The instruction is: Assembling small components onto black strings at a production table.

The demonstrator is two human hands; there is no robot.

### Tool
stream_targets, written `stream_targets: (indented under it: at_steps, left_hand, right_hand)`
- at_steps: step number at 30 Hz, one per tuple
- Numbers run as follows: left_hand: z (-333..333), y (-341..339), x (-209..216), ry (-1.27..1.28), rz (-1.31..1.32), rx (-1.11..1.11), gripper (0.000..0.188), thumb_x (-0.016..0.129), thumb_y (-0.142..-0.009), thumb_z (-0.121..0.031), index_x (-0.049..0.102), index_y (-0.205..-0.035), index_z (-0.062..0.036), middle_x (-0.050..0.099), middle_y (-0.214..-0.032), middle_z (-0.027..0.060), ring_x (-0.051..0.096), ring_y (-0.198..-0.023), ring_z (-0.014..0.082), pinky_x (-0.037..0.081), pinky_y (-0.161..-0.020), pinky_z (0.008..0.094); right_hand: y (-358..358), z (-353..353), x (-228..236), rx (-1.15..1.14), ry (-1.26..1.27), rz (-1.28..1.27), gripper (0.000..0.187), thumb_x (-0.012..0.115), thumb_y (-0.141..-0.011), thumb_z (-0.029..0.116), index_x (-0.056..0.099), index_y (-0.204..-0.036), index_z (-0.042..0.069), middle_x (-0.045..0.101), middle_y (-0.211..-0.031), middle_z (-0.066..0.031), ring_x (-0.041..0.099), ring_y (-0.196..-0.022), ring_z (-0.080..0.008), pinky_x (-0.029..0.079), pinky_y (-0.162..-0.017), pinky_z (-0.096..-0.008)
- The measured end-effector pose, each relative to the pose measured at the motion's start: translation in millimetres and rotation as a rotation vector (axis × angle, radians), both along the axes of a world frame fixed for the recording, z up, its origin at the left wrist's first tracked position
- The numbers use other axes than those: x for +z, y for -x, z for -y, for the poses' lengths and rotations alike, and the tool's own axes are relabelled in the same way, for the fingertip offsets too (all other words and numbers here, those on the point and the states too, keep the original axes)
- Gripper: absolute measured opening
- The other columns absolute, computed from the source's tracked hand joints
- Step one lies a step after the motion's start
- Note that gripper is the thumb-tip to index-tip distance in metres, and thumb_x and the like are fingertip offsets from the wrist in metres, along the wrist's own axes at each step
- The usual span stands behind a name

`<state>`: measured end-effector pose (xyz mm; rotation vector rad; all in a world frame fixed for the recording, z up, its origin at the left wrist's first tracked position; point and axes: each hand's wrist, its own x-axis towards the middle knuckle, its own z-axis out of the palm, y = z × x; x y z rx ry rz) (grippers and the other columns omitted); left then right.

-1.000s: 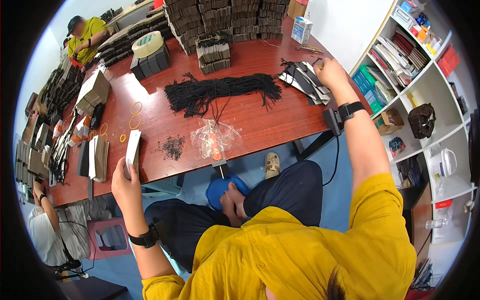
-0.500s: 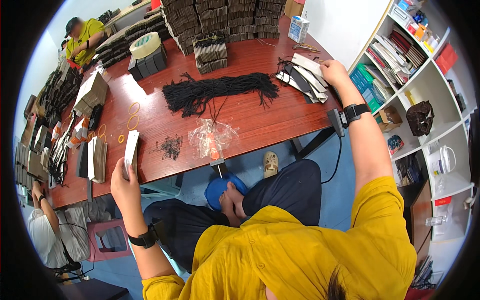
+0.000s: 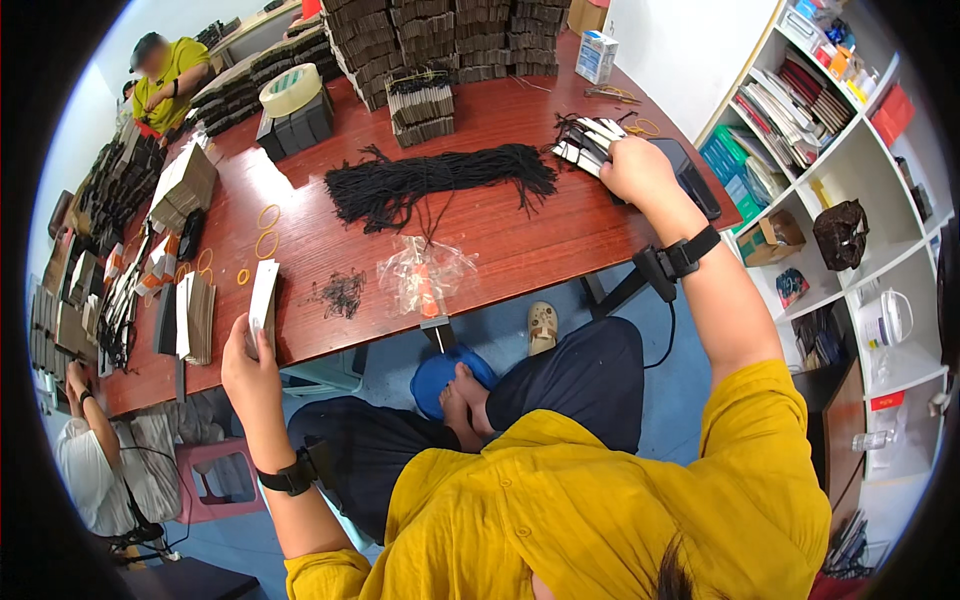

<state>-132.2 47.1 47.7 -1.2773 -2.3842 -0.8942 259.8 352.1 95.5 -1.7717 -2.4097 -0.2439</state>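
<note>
On the table's near left edge, my left hand [image 3: 252, 365] is closed round a small stack of long white card strips [image 3: 263, 290], stood on end. My right hand [image 3: 640, 172] is at the far right, its fingers bent over a fanned bunch of white paper strips with black cords [image 3: 588, 142]. Its fingertips are partly hidden by the hand. Between the two hands lies a thick bundle of black cords [image 3: 440, 185]. Partly beneath my right wrist is a flat dark phone-like device [image 3: 690, 178].
Clear plastic wrap with an orange piece [image 3: 425, 280], black scraps [image 3: 342, 294] and rubber bands [image 3: 267, 243] lie nearer. Tall stacks of brown card [image 3: 430, 40] and a tape roll [image 3: 291, 90] stand behind. White shelves [image 3: 860, 180] line the right. Co-workers sit at left.
My right hand has moved left across the fanned strips, pushing or gathering them leftward. The dark device and a rubber band beside it are now uncovered. My left hand stays put.
</note>
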Motion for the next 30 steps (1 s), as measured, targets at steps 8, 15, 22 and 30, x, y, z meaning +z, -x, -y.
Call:
stream_targets:
  at_steps: [8, 15, 22, 30]
  left_hand:
    - [2.4, 0.5, -1.9, -0.016, 0.007, -0.008, 0.027, 0.056, -0.085, -0.013, 0.056, -0.109, -0.0008, 0.061, -0.099, 0.0186, 0.059, -0.092, 0.0321, 0.046, -0.080, 0.0366]
    - [2.1, -1.1, 1.0, -0.018, 0.018, -0.008, 0.027, 0.056, -0.085, -0.012, 0.056, -0.109, -0.0010, 0.061, -0.100, 0.0184, 0.060, -0.093, 0.0319, 0.046, -0.080, 0.0365]
    - [2.2, 0.0, -0.5, -0.009, 0.010, -0.003, 0.027, 0.056, -0.084, -0.012, 0.056, -0.109, -0.0014, 0.061, -0.099, 0.0187, 0.060, -0.092, 0.0318, 0.046, -0.080, 0.0363]
    - [1.4, -1.9, 1.8, 0.000, 0.032, 0.005, 0.027, 0.056, -0.084, -0.011, 0.056, -0.109, -0.0011, 0.061, -0.099, 0.0187, 0.059, -0.093, 0.0318, 0.046, -0.081, 0.0366]
  right_hand:
    - [-18.5, -0.2, -4.1, 0.060, -0.132, 0.036, 0.020, 0.054, -0.073, 0.016, 0.066, -0.079, 0.002, 0.062, -0.082, -0.0164, 0.062, -0.081, -0.0311, 0.049, -0.072, -0.0407]
    - [-31.2, 0.7, -10.4, 0.165, -0.168, 0.069, 0.020, 0.054, -0.076, 0.018, 0.066, -0.076, 0.002, 0.061, -0.086, -0.0153, 0.061, -0.078, -0.0305, 0.049, -0.069, -0.0404]
    - [-35.3, -18.2, -12.8, 0.150, -0.137, 0.108, 0.025, 0.060, -0.077, 0.026, 0.066, -0.075, 0.002, 0.062, -0.082, -0.0150, 0.061, -0.079, -0.0305, 0.049, -0.071, -0.0403]
    - [-36.9, -31.2, -8.7, 0.256, -0.092, 0.124, 0.023, 0.054, -0.078, 0.022, 0.065, -0.075, 0.002, 0.062, -0.081, -0.0157, 0.061, -0.077, -0.0331, 0.049, -0.070, -0.0417]
